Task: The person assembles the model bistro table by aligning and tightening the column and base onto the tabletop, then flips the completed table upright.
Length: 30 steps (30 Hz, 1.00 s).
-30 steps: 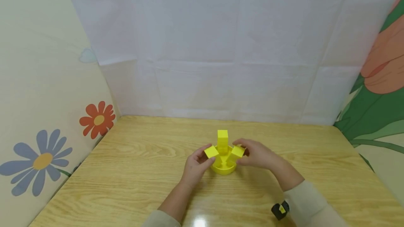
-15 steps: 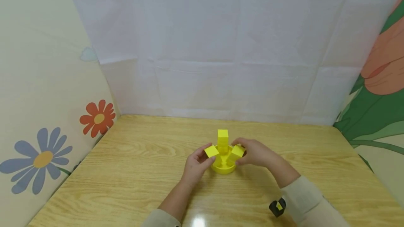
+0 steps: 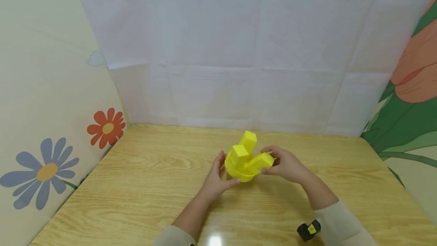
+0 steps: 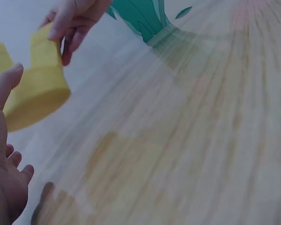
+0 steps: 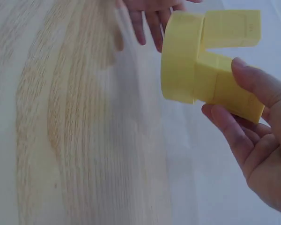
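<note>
A bright yellow piece [image 3: 241, 174] has a round cup-like base and three square posts rising from it. In the head view it leans to the right. My right hand [image 3: 288, 167] pinches the right-hand post [image 5: 232, 91] between thumb and fingers, as the right wrist view shows. My left hand [image 3: 214, 182] lies spread at the base's left and front side, its thumb [image 4: 7, 84] overlapping the base in the left wrist view. From the right wrist side, the left fingers [image 5: 137, 26] look straight and loose behind the base.
The work is over a wood-grain table [image 3: 143, 185]. A white cloth [image 3: 252, 56] hangs behind it, and flower-painted walls [image 3: 51, 86] flank both sides. A small black device with a yellow mark [image 3: 308, 230] is at the right sleeve.
The yellow piece has tipped and turned from upright to leaning right. My left hand has let go of the left post and opened beside the base; the right keeps its post.
</note>
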Motion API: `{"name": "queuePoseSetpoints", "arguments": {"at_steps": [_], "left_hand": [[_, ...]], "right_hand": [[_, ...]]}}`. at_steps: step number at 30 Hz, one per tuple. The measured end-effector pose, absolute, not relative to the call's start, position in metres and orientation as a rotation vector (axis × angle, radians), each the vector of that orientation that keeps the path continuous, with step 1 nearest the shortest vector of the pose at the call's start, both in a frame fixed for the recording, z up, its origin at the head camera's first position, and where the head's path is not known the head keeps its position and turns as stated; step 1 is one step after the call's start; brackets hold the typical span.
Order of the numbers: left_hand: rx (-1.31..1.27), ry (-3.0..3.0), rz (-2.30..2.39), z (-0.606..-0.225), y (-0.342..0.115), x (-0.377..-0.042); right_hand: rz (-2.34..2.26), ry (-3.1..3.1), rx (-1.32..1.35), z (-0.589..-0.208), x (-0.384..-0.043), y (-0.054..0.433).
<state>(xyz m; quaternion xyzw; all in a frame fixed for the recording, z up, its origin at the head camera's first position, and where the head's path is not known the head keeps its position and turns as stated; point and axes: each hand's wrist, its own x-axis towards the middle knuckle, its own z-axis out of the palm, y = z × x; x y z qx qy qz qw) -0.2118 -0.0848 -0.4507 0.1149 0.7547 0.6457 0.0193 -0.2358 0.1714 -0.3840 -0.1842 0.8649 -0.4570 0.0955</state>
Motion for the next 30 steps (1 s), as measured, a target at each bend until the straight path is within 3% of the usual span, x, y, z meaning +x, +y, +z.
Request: {"name": "queuePoseSetpoints", "arguments": {"at_steps": [10,19,30], "left_hand": [[0.395,2.195,2.123,-0.446,-0.079,-0.209],[0.366,2.044,2.224,-0.44,-0.078,-0.208],[0.428,2.436,1.995,-0.426,-0.075,-0.205]], "right_hand": [[-1.706,2.225,-0.625,-0.398,-0.229,0.177],[-1.692,2.171,-0.702,-0.408,-0.228,0.177],[-1.535,2.675,-0.735,-0.377,-0.221,0.171]]}}
